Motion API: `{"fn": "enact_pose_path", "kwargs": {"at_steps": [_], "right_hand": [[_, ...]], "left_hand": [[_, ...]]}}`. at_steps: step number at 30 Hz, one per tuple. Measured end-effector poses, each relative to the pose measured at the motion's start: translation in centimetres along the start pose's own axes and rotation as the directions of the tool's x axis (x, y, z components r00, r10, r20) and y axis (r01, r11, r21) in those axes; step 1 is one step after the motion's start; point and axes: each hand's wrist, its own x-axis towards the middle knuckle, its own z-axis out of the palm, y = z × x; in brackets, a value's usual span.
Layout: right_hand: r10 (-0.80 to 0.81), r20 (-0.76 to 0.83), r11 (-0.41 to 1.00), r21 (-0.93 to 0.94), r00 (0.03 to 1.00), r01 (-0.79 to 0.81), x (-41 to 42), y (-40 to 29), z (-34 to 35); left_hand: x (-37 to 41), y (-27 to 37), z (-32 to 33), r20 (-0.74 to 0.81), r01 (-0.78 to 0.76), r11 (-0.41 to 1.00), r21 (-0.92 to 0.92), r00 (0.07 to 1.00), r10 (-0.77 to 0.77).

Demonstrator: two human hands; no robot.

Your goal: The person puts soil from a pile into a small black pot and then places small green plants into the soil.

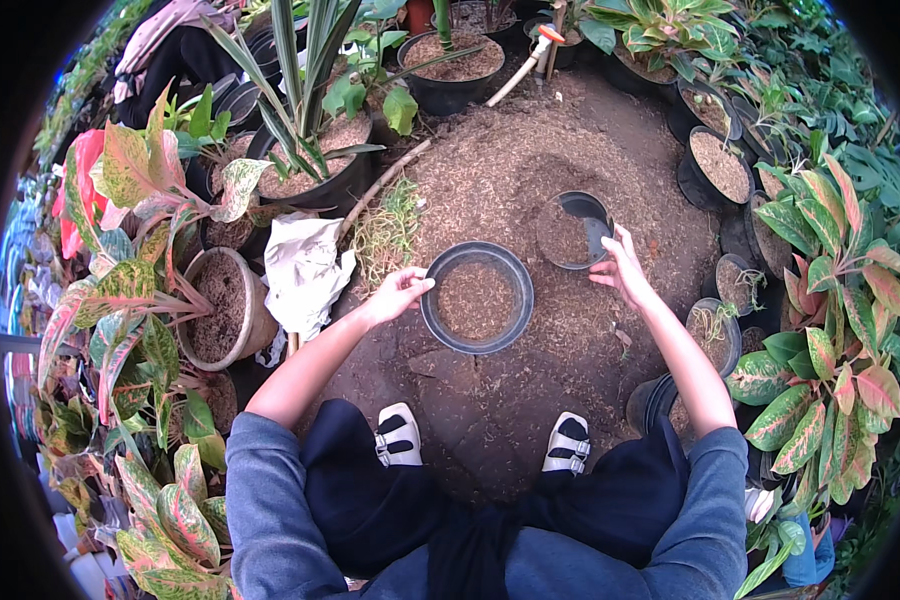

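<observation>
My left hand (399, 295) pinches the left rim of a round black plastic plant pot (529, 300), which has brown, chaff-flecked potting mix (474, 301) inside. My right hand (624, 268) grips the near right rim of a smaller black pot (594, 204). That smaller pot is tilted on the heap of loose potting mix (487, 180), and some mix lies inside it. The two pots are apart, the smaller one farther out and to the right.
Potted plants ring the ground, with a pale clay-coloured pot (259, 315) at left and nested black pots (649, 405) at right. Crumpled white sacking (307, 270) lies beside pulled roots (388, 229). A capped pipe (521, 79) stands behind. Another person (169, 60) crouches far left.
</observation>
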Motion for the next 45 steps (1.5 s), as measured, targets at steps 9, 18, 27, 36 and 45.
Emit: {"fn": "enact_pose_path", "kwargs": {"at_steps": [9,18,27,36,45], "right_hand": [[-0.394,0.197,0.707,-0.559,0.898,0.433,-4.3,-3.8,6.4],[-0.517,0.333,0.481,-0.648,0.788,0.59,-3.9,-3.6,9.1],[-0.441,0.429,0.473,-0.635,0.788,0.61,-4.6,-3.7,11.7],[-0.458,0.424,0.522,-0.583,0.781,0.622,-5.4,-3.4,11.8],[-0.399,0.434,0.533,-0.608,0.808,0.589,-7.0,-2.9,11.4]], "left_hand": [[-0.3,-0.1,-0.2,-0.014,0.017,1.0,0.007,1.0,-0.017],[0.0,0.3,0.2,-0.005,0.03,0.999,0.025,1.0,-0.029],[0.1,-0.3,-0.3,0.012,0.015,0.999,0.035,1.0,-0.015],[0.2,-0.4,-0.1,-0.011,-0.009,1.0,0.021,1.0,0.009],[0.2,-0.5,0.0,-0.024,-0.029,1.0,0.008,0.999,0.03]]}}
